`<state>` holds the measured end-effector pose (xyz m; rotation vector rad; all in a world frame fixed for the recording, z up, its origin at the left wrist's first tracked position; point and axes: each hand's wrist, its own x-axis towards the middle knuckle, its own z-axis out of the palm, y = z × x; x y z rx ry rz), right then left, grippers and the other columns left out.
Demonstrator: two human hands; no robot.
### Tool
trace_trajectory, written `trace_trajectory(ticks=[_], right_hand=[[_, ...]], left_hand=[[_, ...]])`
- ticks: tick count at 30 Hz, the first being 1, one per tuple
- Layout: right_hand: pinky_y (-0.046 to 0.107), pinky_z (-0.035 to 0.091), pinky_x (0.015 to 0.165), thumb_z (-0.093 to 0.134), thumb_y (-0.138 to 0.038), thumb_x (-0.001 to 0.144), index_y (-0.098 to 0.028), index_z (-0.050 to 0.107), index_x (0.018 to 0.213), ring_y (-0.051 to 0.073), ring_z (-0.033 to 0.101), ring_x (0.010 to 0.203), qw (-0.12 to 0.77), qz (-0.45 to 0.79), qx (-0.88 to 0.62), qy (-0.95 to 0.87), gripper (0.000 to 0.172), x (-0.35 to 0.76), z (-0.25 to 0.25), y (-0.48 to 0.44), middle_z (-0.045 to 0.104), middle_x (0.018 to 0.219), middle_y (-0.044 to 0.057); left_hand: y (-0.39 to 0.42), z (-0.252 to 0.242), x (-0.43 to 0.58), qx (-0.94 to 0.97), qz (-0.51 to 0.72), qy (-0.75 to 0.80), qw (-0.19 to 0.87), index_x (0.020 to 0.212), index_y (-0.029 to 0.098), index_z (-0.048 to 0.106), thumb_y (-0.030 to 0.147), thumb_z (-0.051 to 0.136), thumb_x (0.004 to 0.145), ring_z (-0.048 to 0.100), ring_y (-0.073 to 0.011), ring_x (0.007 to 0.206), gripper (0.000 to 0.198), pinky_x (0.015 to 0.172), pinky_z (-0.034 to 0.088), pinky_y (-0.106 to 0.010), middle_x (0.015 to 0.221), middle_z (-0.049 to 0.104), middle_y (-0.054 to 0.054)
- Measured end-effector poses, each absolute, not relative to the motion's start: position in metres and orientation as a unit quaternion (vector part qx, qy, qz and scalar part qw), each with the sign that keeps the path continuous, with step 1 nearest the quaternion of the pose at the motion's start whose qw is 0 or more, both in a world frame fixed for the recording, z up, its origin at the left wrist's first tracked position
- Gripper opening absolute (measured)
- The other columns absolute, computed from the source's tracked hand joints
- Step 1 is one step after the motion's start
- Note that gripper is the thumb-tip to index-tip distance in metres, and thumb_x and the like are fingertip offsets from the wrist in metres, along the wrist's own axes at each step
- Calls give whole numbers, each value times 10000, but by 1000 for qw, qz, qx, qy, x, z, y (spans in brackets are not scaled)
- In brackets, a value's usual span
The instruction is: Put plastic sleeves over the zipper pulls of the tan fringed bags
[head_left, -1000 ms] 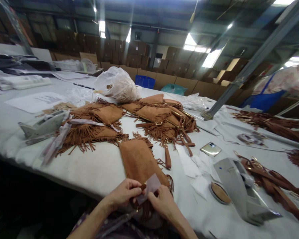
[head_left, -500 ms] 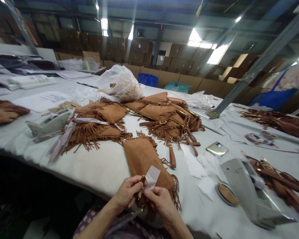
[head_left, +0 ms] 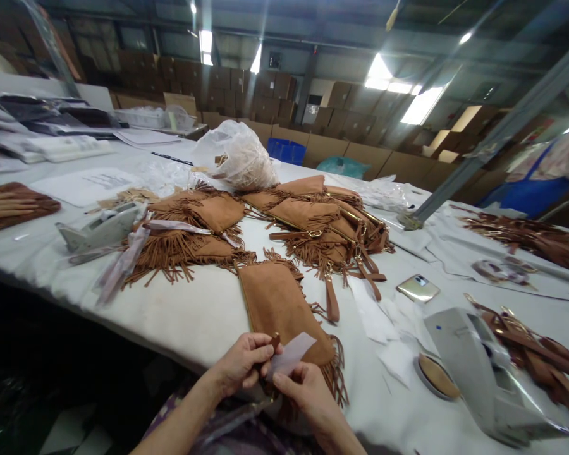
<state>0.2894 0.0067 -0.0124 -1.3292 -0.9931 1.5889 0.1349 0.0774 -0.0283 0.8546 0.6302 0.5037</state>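
Note:
My left hand is closed on a narrow brown leather strap, its end poking up between thumb and fingers. In my right hand, thumb and fingers pinch a small translucent white sheet, which lies against the strap. Both hands meet at the table's near edge, over the lower end of a brown suede fringed pouch lying flat. Some gold metal shows below my fingers; its shape is hidden. Behind lie piles of similar fringed pouches, with wrist straps and gold clips.
A grey tape dispenser stands right, beside a round tan pad, loose straps and a phone. Another dispenser sits left. A metal post rises from the table. At far left, another person's hand rests on brown material.
The white sheet has tilted over to the right and lies lower between my hands. The view has shifted slightly. At far left, the other person's hand has moved over the brown material.

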Motion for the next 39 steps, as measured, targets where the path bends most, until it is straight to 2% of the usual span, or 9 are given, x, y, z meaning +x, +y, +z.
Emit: trace_trajectory(ticks=[5,8,12,15,18,22,26,32,39], right_hand=[[224,369,534,764,-494,591,-87,719,695,120,504,540,389,592,-582,-399,423,285,-16,9,638,599,42],[209,316,479,728,-504,624,-102,689,615,95,450,474,369,573,-602,-417,404,286,-11,8,582,507,3],[216,225,415,577,-617,731,-125,670,612,76,366,390,327,581,-609,-429,515,292,2,7,485,414,-35],[213,203,427,657,-591,684,-117,691,656,65,338,417,365,591,-593,-407,476,294,5,6,487,445,-41],[210,206,434,748,-532,619,-107,660,588,60,328,432,436,591,-596,-324,435,293,-1,6,489,447,-34],[196,303,443,795,-511,566,-124,632,582,75,420,444,510,572,-613,-192,420,294,-8,9,550,481,-14],[205,400,481,818,-487,535,-143,649,618,111,529,505,543,553,-619,-131,393,296,-6,12,612,534,2],[232,434,470,858,-429,483,-138,653,587,133,563,504,574,522,-621,-112,372,292,-6,15,635,545,12],[210,431,492,848,-443,510,-137,651,559,116,560,520,573,532,-612,-121,368,291,-5,15,640,545,13]], left_hand=[[77,-28,135,402,234,297,834,864,106,614,450,703,719,320,-15,247,383,249,152,-144,509,543,43],[76,-29,136,402,241,307,829,829,109,610,463,702,716,309,-13,245,384,245,147,-143,500,536,48],[74,-30,139,406,251,319,819,805,111,606,474,692,719,298,-14,247,383,234,149,-143,486,514,59],[72,-31,141,413,262,325,809,832,114,606,487,670,737,280,-13,243,391,232,146,-144,486,500,67],[69,-33,144,421,288,334,792,847,117,602,512,626,768,266,-10,262,403,237,147,-142,513,485,69],[63,-33,148,436,323,348,764,819,119,582,529,593,788,266,-15,292,411,241,149,-141,527,452,71],[55,-35,150,462,353,366,727,1061,163,503,497,568,812,327,-47,322,422,243,192,-145,611,512,66],[52,-42,153,523,390,369,662,754,160,559,388,533,838,427,-67,418,244,407,316,-170,557,541,34],[54,-44,154,513,369,387,672,755,129,675,303,597,762,470,-93,429,191,433,345,-199,573,614,-5]])
